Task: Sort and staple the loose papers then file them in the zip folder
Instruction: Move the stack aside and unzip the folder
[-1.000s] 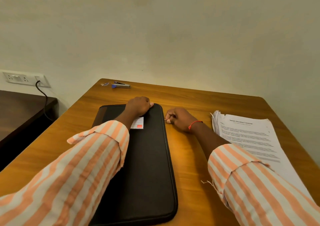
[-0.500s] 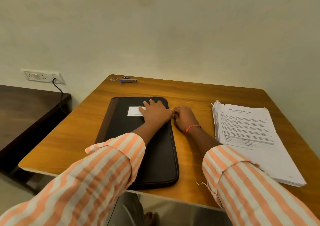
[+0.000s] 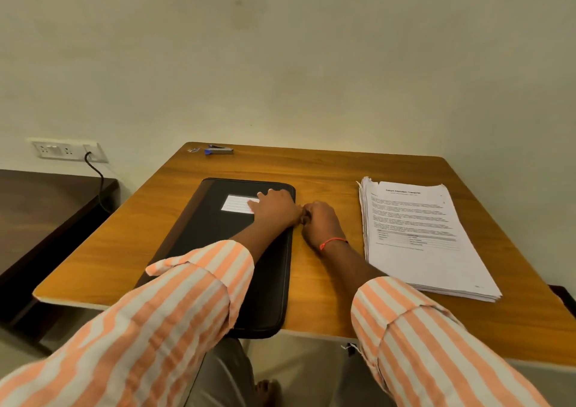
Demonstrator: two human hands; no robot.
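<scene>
A black zip folder (image 3: 218, 241) with a white label lies closed on the wooden table (image 3: 327, 169), its near end over the table's front edge. My left hand (image 3: 276, 208) rests flat on the folder's far right part, fingers spread over the label's edge. My right hand (image 3: 319, 222) sits against the folder's right edge with fingers curled, pinching at the zipper; the pull itself is hidden. A thick stack of printed papers (image 3: 417, 235) lies to the right. A small stapler (image 3: 219, 150) sits at the table's far left corner.
A dark side table (image 3: 40, 213) stands to the left, below a wall socket (image 3: 67, 150) with a black cable plugged in. Something small lies beside the stapler. The wall runs right behind the table.
The view has pulled back and the table's front edge now shows. My left hand went from curled at the folder's top to flat on it. My right hand moved along the folder's right edge.
</scene>
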